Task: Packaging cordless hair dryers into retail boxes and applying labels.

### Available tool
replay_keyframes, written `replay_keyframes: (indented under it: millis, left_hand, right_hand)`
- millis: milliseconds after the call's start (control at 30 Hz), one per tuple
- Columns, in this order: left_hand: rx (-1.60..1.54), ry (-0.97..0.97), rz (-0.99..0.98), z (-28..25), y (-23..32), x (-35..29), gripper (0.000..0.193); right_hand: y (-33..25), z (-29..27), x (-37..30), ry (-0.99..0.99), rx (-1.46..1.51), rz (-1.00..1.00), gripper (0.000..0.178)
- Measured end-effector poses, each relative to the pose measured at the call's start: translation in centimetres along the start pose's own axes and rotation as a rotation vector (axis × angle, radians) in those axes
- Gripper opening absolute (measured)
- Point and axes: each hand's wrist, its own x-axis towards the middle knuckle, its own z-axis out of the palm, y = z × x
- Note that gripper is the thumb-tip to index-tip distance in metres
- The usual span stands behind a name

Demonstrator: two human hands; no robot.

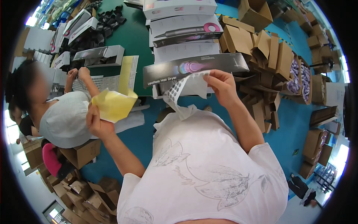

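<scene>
My left hand [96,121] grips a curled yellow backing sheet [113,104] at waist height, left of my body. My right hand [223,87] pinches the top edge of a white sticker sheet [182,89] printed with rows of grey dots. That sheet hangs down in front of my chest. Just beyond it lies a long grey product box [194,67] picturing a pink and grey hair dryer, on top of a stack of similar white boxes [182,28] on the green table [130,37].
A co-worker in a light grey top [63,119] stands close at my left, hands [76,72] on a dotted sheet at the table. Folded brown cartons [261,48] pile up at the right. Black parts [108,18] lie at the far left of the table. Flattened cardboard [82,198] lies on the blue floor.
</scene>
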Motion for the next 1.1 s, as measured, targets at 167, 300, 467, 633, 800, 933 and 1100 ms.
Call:
replay_keyframes:
  millis: [167,300,467,633,800,933,1100]
  left_hand:
    - [-0.066,-0.628,-0.173,-3.8,-1.0,2.0,0.009]
    - [0.255,-0.815,-0.471,3.4,-0.4,-2.6,0.04]
    - [0.007,-1.056,-0.811,5.3,-6.6,-5.6,0.079]
    - [-0.238,-0.928,-0.979,11.3,-3.7,-7.3,0.055]
    - [-0.212,-0.73,-0.878,12.4,-2.9,-8.3,0.037]
    - [-0.291,-0.515,-0.638,13.5,-3.5,-8.3,0.038]
    - [-0.269,-0.432,-0.556,14.7,-4.3,-7.5,0.035]
  right_hand:
    - [-1.9,1.8,1.1,0.054,0.035,0.025,0.016]
    - [-2.7,2.6,2.1,0.067,0.088,0.076,0.018]
    - [-3.5,3.5,2.9,0.12,0.087,0.078,0.017]
    - [-2.1,2.8,3.7,0.048,0.105,0.001,0.02]
    - [-2.2,3.9,4.1,-0.088,0.059,-0.173,0.043]
    - [-2.1,4.2,3.5,-0.312,0.218,-0.067,0.05]
    - [-1.7,4.0,2.3,-0.356,0.038,-0.002,0.038]
